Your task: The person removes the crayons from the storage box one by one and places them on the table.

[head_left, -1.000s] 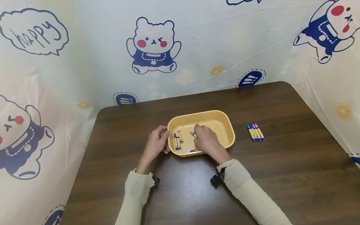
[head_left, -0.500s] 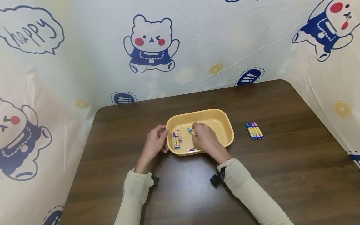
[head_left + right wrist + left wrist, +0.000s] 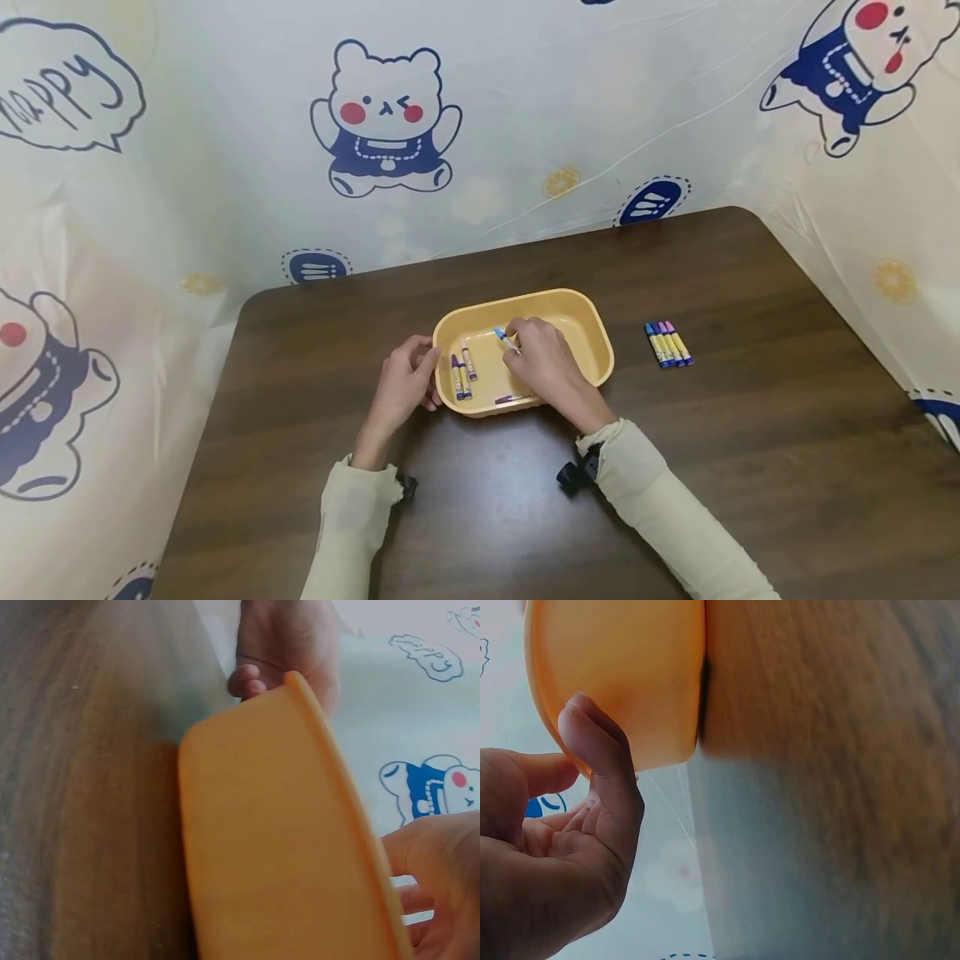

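Observation:
A yellow plastic tub (image 3: 597,333) stands on the table. My left hand (image 3: 405,379) grips its left end; in the left wrist view, the hand (image 3: 577,832) has thumb and finger at the rim, either side of the wall. Inside the tub, my right hand (image 3: 547,354) pinches a blue-tipped crayon (image 3: 505,338), its lower part hidden by the fingers. Several purple and pink-tipped crayons (image 3: 462,377) lie together at the tub's left end. A dark-purple-tipped crayon (image 3: 510,399) lies along the near wall, partly under my right hand. The tub's wall (image 3: 277,825) hides the crayons from the right wrist view.
Right of the tub, several crayons (image 3: 669,344) with blue, purple and pink tips lie side by side on the brown wooden table (image 3: 757,400). A white sheet with printed bears (image 3: 386,117) hangs behind the table and along both sides.
The blue-tipped crayon has shifted toward the tub's far side in my right fingers, and more of it shows. More of the crayon by the near wall shows. My left hand stays at the rim.

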A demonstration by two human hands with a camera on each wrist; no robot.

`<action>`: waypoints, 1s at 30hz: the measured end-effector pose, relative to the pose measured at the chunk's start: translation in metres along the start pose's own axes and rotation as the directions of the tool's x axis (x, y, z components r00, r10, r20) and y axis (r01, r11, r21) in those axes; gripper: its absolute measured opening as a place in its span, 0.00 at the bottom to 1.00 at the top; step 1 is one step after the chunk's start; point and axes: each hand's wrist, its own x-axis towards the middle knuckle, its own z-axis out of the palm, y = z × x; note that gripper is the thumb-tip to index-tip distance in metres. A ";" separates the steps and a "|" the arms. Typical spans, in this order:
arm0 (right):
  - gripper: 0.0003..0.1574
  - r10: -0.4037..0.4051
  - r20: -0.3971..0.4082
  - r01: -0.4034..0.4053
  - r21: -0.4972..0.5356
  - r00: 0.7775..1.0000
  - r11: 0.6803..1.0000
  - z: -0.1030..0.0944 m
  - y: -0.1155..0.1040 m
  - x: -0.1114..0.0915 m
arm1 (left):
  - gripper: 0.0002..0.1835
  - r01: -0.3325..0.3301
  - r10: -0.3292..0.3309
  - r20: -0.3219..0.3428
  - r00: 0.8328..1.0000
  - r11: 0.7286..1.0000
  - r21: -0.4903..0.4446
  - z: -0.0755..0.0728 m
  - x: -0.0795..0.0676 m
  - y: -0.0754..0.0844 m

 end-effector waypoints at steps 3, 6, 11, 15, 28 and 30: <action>0.15 -0.010 -0.038 0.012 0.040 0.999 0.999 -0.011 -0.001 -0.003 | 0.18 0.005 -0.005 -0.003 1.000 1.000 0.001 0.001 -0.001 -0.001; 0.14 -0.009 -0.093 0.017 0.085 0.996 0.996 -0.025 -0.001 -0.007 | 0.18 0.000 0.000 -0.003 1.000 1.000 -0.003 0.003 0.001 -0.001; 0.13 0.002 -0.145 0.018 0.142 0.989 0.990 -0.045 0.006 -0.018 | 0.18 0.005 -0.005 0.008 1.000 1.000 0.010 0.005 0.004 0.000; 0.13 0.005 -0.202 0.028 0.157 0.979 0.987 -0.058 0.019 -0.028 | 0.18 0.014 -0.014 0.004 1.000 1.000 0.015 0.005 0.004 0.001; 0.15 0.244 -0.295 -0.149 0.309 0.924 0.939 -0.089 0.105 -0.057 | 0.18 0.012 -0.012 -0.006 1.000 1.000 0.024 0.001 -0.001 -0.001; 0.20 0.280 -0.294 -0.191 0.296 0.914 0.936 -0.088 0.118 -0.057 | 0.18 0.011 -0.011 -0.009 1.000 1.000 0.027 0.001 -0.002 -0.001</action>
